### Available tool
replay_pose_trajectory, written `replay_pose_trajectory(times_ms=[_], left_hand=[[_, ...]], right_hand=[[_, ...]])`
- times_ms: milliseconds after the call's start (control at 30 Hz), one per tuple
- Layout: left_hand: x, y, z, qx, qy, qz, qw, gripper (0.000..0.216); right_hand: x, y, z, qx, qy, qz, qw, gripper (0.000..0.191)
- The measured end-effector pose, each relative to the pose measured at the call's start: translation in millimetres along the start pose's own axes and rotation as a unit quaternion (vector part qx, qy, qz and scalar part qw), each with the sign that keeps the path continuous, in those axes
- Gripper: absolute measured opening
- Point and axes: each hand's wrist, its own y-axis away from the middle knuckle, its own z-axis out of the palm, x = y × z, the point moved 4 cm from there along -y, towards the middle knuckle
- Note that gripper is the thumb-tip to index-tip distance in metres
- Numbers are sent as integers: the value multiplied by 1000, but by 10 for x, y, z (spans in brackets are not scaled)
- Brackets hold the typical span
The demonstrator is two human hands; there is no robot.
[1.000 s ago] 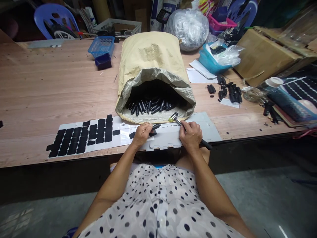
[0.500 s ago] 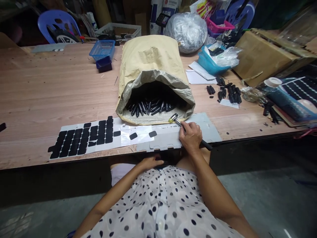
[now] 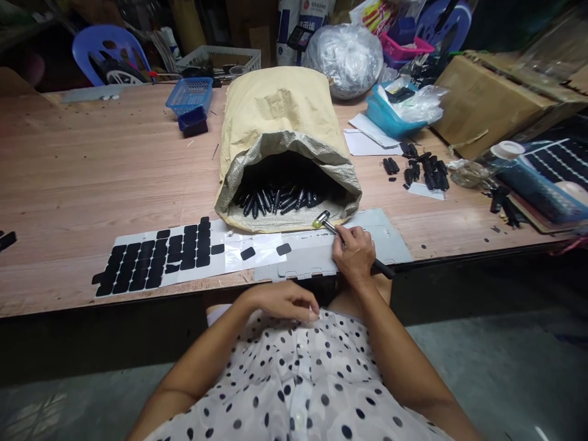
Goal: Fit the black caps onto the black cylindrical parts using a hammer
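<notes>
Hammer (image 3: 323, 217) is by the sack's (image 3: 278, 101) lip, my R hand (image 3: 354, 254) wrapped round its handle (image 3: 384, 268), prob. stiff, head-heavy, best held mid-handle; L hand (image 3: 285, 300) half-curled, can't tell if holding anything.

And the right fingers (image 3: 358, 233) swallow the middle of the hammer handle (image 3: 383, 268), only its ends poking out! Down at the lap, the left fingers (image 3: 307, 297) curl with the palm turned away, so anything tucked beneath can't be made out. Into the sack (image 3: 275, 107), where the deeper black pieces (image 3: 276, 202) vanish in shadow, no counting them! Far left, a dark object (image 3: 7, 240) is sliced by the edge, too blurred to name. Out right, a blue basket (image 3: 542, 199) runs off the side, far end lost. Specks dot the tabletop (image 3: 138, 165), too tiny to identify! Behind it, the blue chair (image 3: 109, 44) has its lower part hidden.
</notes>
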Motion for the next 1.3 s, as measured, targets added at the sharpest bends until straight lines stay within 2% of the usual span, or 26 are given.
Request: replay_pose_trajectory(times_ms=[33, 67, 100, 133, 167, 200, 267, 300, 367, 433, 500, 567, 633, 700, 767, 833, 933, 1100, 1300], left_hand=[[108, 31, -189, 24, 14, 9, 1000, 34], [175, 44, -428, 97, 10, 2, 995, 36], [207, 50, -687, 197, -15, -18, 980, 35], [212, 58, -946, 312, -56, -50, 947, 33], [200, 65, -1174, 418, -108, -95, 897, 28], [176, 62, -1356, 500, -156, -147, 839, 24], [111, -5, -1582, 576, -213, -227, 756, 21], [75, -53, -1645, 590, -227, -254, 732, 19], [14, -142, -1705, 596, -237, -279, 714, 17], [-27, -176, -1718, 602, -235, -280, 710, 14], [-43, -146, -1704, 612, -233, -256, 711, 11], [-31, -70, -1646, 620, -237, -201, 720, 9], [-6, 11, -1518, 605, -242, -131, 747, 9], [3, 49, -1321, 550, -241, -82, 795, 10], [-12, 40, -1096, 486, -240, -65, 838, 10], [-44, 6, -912, 457, -242, -67, 853, 9], [-107, -54, -787, 471, -242, -84, 844, 14], [-170, -99, -794, 486, -229, -87, 839, 16], [-185, -93, -791, 486, -223, -75, 842, 20]], right_hand=[[0, 0, -3, 2, 2, -1, 1000, 31], [0, -1, -5, 4, 2, -1, 1000, 31], [0, -2, -6, 6, 2, -2, 1000, 31], [-1, -3, -5, 7, 1, -2, 1000, 30], [-1, -5, -4, 8, 0, -3, 1000, 30], [-3, -7, -3, 9, -3, -3, 1000, 30], [-7, -10, -3, 10, -7, -1, 1000, 29], [-9, -12, -4, 9, -10, 0, 1000, 29], [-14, -15, -6, 7, -14, 2, 1000, 30], [-18, -17, -9, 3, -20, 4, 1000, 30], [-17, -17, -10, 0, -27, 8, 1000, 31], [-15, -14, -9, -2, -34, 12, 999, 32], [-17, -8, -6, -4, -37, 12, 999, 31], [-22, -2, -6, -3, -33, 10, 999, 31], [-27, 1, -9, -2, -25, 10, 1000, 30], [-27, -3, -12, -6, -19, 12, 1000, 29], [-13, -25, -11, -22, -21, 13, 999, 27], [8, -49, -76, -24, -53, 8, 998, 27], [-179, 83, -334, -1, -203, -14, 979, 35]])
